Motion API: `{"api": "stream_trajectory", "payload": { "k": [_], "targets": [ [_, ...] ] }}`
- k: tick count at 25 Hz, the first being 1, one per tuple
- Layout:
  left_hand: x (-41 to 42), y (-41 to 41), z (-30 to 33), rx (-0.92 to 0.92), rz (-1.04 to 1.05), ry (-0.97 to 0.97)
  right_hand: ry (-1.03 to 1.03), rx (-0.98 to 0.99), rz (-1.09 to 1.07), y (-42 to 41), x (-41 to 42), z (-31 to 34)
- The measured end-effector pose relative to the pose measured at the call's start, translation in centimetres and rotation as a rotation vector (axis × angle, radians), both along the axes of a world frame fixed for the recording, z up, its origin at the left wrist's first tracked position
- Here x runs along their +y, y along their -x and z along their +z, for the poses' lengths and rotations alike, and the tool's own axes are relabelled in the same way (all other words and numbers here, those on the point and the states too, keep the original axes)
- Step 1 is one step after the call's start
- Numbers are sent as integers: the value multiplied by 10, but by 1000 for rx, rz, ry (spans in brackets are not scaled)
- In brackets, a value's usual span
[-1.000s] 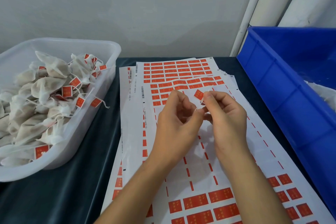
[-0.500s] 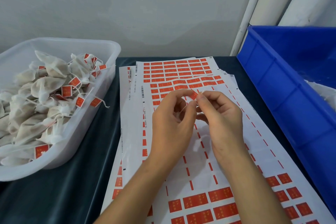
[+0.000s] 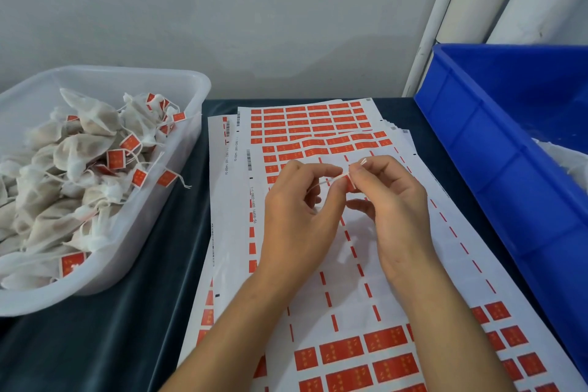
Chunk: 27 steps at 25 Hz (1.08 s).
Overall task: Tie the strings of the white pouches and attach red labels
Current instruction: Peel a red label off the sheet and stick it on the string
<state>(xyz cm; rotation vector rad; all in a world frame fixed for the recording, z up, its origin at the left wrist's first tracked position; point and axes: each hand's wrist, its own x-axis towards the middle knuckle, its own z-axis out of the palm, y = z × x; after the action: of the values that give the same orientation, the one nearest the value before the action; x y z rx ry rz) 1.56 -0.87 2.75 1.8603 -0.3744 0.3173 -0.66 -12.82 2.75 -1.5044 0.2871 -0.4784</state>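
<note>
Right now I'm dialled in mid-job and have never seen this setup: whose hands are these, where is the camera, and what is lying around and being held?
There is no machine here: a person works with bare hands, and the single picture comes from a camera on their head, looking forward and down. The left hand and the right hand meet over the sheets of red labels spread on the dark table. Between them runs a thin white string. The right hand's fingers pinch it together with a red label; the left hand holds its other end. The pouch itself is hidden. The clear tub on the left holds white pouches already tagged red. A blue crate stands on the right.
</note>
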Motion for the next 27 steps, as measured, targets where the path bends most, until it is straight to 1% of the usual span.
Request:
{"api": "stream_trajectory", "payload": {
  "k": [4,10,16,27],
  "targets": [
    [2,-3,0,69,-39,28,18,-26,15,0,-4,1],
    [9,-12,5,318,-190,154,47,-10,36,1,-10,3],
    [12,-16,6,468,-223,187,86,15,30,0,-10,3],
    [11,-15,7,498,-218,190,82,31,11,-1,-11,0]
  ]
}}
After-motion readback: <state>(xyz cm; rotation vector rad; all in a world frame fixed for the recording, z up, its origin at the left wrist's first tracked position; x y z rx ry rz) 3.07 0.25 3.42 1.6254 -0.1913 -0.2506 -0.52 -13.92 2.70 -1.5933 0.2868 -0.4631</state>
